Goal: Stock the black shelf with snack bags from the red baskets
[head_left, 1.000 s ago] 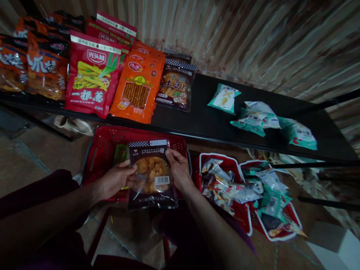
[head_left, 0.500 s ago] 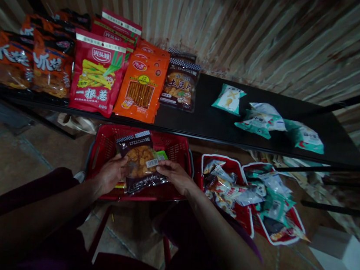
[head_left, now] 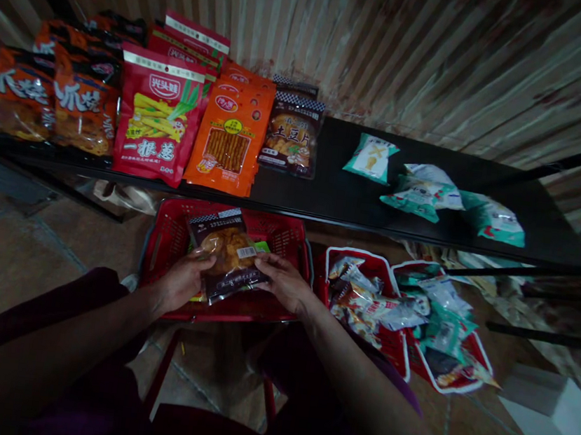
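One snack packet (head_left: 229, 254) between both hands (head_left: 286, 284)

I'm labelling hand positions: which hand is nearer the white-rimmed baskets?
Right. The right hand is left of the baskets; the left hand is farther left, beyond the brown snack packet.

I read 一根葱 on the flat red plastic bag (head_left: 155, 120) (its badge (head_left: 164, 86) begins 光头), 爪烧 on the black-and-orange plastic bag (head_left: 86, 106) beside it, 土豆片 on the dark brown plastic pouch (head_left: 292, 134). The white barcode label (head_left: 246, 252) on my clear-windowed brown plastic packet (head_left: 228, 242) is illegible.
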`<state>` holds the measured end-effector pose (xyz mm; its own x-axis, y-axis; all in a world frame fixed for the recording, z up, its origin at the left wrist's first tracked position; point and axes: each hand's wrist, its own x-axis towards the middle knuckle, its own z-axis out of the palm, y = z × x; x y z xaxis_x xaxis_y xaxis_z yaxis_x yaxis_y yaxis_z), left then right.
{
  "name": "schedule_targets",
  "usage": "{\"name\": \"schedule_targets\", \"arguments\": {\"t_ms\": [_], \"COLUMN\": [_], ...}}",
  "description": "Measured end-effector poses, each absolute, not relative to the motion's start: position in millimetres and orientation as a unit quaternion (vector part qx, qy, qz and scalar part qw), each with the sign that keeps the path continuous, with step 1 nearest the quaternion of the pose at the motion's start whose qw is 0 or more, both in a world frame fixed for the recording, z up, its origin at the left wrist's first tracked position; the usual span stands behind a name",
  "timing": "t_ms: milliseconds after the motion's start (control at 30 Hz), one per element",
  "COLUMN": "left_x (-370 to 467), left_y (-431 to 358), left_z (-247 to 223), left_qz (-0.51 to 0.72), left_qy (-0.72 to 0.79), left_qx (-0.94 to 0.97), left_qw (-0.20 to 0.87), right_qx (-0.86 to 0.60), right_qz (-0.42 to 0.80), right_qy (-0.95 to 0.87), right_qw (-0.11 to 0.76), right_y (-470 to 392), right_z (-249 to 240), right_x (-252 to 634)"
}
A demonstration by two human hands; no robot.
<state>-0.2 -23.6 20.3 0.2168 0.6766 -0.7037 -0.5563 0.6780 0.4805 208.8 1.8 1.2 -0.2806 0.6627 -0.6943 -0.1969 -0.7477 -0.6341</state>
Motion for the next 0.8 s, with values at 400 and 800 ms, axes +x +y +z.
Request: {"name": "schedule_targets", "arguments": {"t_ms": [400,800], "left_x": [0,-2], "left_y": [-23,-23], "left_z": [20,12], "left_qz": [0.432,0.427], "left_qy": [0.499,0.498], "left_qx": [0.024,0.028], "left_qw": [0.751,0.754], "right_qx": [-0.547,-0.548], "right_qz": [0.790,0.772], "right_qy": [-0.133,-0.184], "right_qw": [0.242,0.264], "right_y": [-9,-10], "right_z": [7,10], "right_x": [190,189]}}
